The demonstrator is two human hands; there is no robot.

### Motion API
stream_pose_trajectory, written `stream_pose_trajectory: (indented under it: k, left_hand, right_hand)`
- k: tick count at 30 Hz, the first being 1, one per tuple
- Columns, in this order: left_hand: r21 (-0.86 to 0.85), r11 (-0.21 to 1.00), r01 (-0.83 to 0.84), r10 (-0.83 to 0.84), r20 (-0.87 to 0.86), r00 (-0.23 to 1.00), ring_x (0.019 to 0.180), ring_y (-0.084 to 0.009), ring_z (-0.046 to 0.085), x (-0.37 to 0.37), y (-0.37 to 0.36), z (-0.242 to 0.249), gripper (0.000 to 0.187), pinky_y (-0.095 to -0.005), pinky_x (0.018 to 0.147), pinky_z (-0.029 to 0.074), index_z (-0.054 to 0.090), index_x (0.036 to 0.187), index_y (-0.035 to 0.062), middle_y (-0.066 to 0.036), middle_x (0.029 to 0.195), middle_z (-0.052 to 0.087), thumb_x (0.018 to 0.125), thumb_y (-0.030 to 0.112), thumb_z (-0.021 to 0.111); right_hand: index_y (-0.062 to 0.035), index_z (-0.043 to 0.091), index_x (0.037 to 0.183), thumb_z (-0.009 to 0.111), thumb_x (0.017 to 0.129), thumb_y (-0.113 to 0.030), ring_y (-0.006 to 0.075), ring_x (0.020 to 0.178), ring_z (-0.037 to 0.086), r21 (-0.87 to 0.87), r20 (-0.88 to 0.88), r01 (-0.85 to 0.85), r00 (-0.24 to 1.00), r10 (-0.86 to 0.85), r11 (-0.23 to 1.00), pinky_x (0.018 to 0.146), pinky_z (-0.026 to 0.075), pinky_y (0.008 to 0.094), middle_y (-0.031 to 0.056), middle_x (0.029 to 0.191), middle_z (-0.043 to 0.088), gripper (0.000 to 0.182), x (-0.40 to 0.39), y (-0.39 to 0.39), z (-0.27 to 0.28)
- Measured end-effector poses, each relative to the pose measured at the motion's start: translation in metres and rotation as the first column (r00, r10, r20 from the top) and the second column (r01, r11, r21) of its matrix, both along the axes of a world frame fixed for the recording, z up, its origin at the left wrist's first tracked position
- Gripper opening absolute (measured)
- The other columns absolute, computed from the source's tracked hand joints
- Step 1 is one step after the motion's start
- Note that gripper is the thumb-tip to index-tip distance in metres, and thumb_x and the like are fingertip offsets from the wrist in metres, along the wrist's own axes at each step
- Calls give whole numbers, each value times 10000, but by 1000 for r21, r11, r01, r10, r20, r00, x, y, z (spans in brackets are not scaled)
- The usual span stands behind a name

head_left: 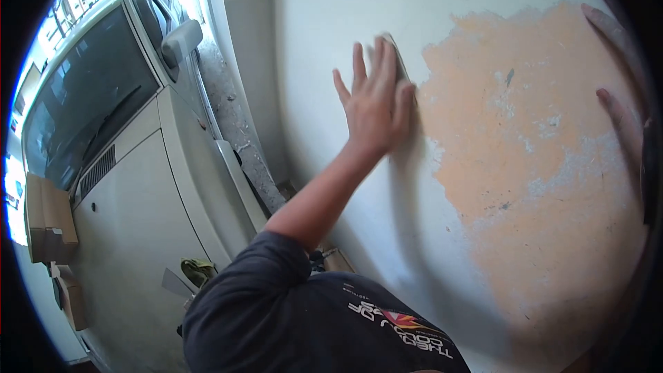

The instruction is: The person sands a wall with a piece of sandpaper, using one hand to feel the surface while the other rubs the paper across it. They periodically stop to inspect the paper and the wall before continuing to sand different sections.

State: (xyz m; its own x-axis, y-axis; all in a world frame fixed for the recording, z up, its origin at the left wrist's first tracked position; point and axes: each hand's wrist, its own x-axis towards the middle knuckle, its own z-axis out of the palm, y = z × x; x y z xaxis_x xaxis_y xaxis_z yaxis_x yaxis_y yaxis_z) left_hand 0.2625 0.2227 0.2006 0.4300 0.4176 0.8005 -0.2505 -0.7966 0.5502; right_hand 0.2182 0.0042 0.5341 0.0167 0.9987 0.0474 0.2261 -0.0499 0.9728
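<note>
My left hand (376, 107) presses palm-down against the white wall (331, 0), its fingers pointing up and partly spread. Under it sits a thin flat pad (395, 52), of which only a narrow edge shows beside the fingers; its kind is mostly hidden. Just right of this hand begins a large peach-orange patch (497, 117) with ragged edges and grey scuffs, where the white coat is absent. At the far right, my right hand (618, 76) rests with fingers apart near the patch's edge, partly cut off by the dark border of the view.
A pale vehicle (131, 221) with a side mirror (181, 43) stands close on the left. On its hood lie cardboard boxes (52, 214), a green cloth (197, 271) and a flat grey blade (177, 283). A narrow strip of rough floor (231, 97) runs between vehicle and wall.
</note>
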Motion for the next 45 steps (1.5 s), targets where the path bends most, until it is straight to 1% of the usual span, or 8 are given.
stream_pose_trajectory:
  k: [9,16,23,27,30,34,42,45]
  left_hand:
    - [-173,981,-86,91,22,996,1379,-420,185,35,74,96,563,-686,1039,98,300,1428,82,-100,1477,333,951,368,389]
    - [398,912,-103,149,-86,985,1411,-410,81,-28,5,40,989,-786,951,15,279,1463,165,-27,1497,316,743,843,289]
    - [56,991,-126,129,-63,990,1410,-396,93,29,56,82,1028,-719,1019,94,183,1469,56,-95,1512,264,771,785,381]
    - [291,945,147,-89,-203,975,1416,-406,42,-42,-24,15,1165,-764,949,-75,180,1473,46,-131,1537,175,685,904,205]
    - [314,949,16,66,-251,966,1417,-405,33,-34,-8,20,1156,-787,928,-58,189,1472,54,-86,1540,191,685,898,245]
    - [-136,989,-65,32,-234,972,1415,-398,21,28,71,70,1081,-735,1009,36,100,1478,43,-68,1543,183,754,788,399]
    - [210,952,224,-184,-192,964,1398,-459,-19,-56,-57,-13,1197,-784,892,-133,194,1457,-1,-141,1534,180,678,907,208]
    - [216,972,-87,150,-292,945,1397,-461,-37,-15,1,5,1165,-821,886,-33,164,1470,29,-93,1542,178,686,879,307]
  right_hand:
    - [-322,618,1176,731,672,-411,302,1302,416,51,-160,-66,984,73,997,1010,201,696,17,1349,527,524,-4,17,-7]
    - [-326,610,1183,726,677,-417,312,1317,394,84,-97,-235,965,242,968,1024,169,705,14,1363,513,527,39,5,2]
    - [-311,607,1190,717,694,-417,323,1318,391,67,-20,101,995,-100,993,1016,177,713,36,1374,499,518,-22,26,-13]
    - [-301,599,1202,712,704,-422,330,1321,384,57,45,49,998,-52,997,1010,190,717,42,1380,489,524,2,17,-4]
    - [-300,594,1207,710,711,-419,335,1321,382,1,140,-53,989,53,999,1004,199,722,47,1383,484,522,15,13,4]
    - [-298,591,1211,703,723,-417,339,1319,383,23,-56,25,998,-24,999,1002,204,724,48,1390,476,514,-13,20,-7]
    - [-281,586,1218,695,731,-427,346,1318,381,-54,140,-34,989,41,998,1015,195,714,52,1405,457,520,21,-6,5]
    - [-275,586,1217,694,732,-422,345,1317,382,-86,81,8,997,-1,996,1016,197,709,54,1403,459,518,26,-16,-9]
